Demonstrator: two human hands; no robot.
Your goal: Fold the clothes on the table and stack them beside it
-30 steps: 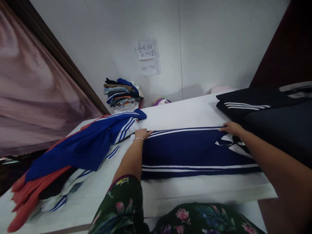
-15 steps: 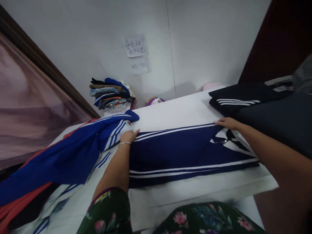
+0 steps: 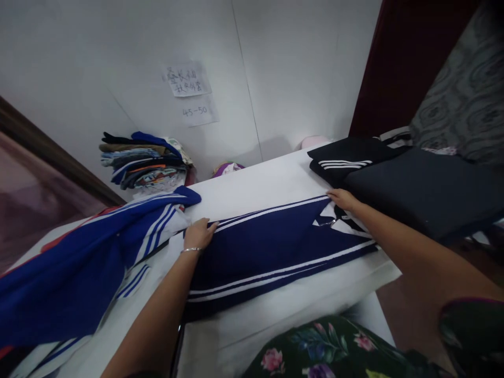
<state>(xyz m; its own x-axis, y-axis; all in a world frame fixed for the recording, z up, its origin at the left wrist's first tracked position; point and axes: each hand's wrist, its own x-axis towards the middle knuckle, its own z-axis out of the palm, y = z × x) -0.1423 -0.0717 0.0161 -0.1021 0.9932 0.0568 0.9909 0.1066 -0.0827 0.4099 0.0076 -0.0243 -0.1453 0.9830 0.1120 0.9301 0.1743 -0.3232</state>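
Observation:
A navy jacket (image 3: 268, 236) with white double stripes lies folded into a long strip on the white table. Its white-edged collar and zip point to the right. At the far left corner, my left hand (image 3: 198, 234), with a bracelet at the wrist, has its fingers closed on the jacket's edge. My right hand (image 3: 342, 200) pinches the far edge near the collar. Left of my left hand is a heap of clothes with a bright blue striped jacket (image 3: 90, 268) on top, its sleeve reaching close to my fingers.
Folded dark clothes (image 3: 425, 184) are piled at the right, beside a black garment with white stripes (image 3: 342, 152). A stack of folded clothes (image 3: 144, 160) stands by the wall at the back left. Two handwritten paper notes (image 3: 189, 79) hang on the wall. The white table (image 3: 252, 181) runs along it.
The view has turned to the right, so things sit farther left. Both hands stay at the navy jacket's far edge; my left hand has shifted slightly over its corner.

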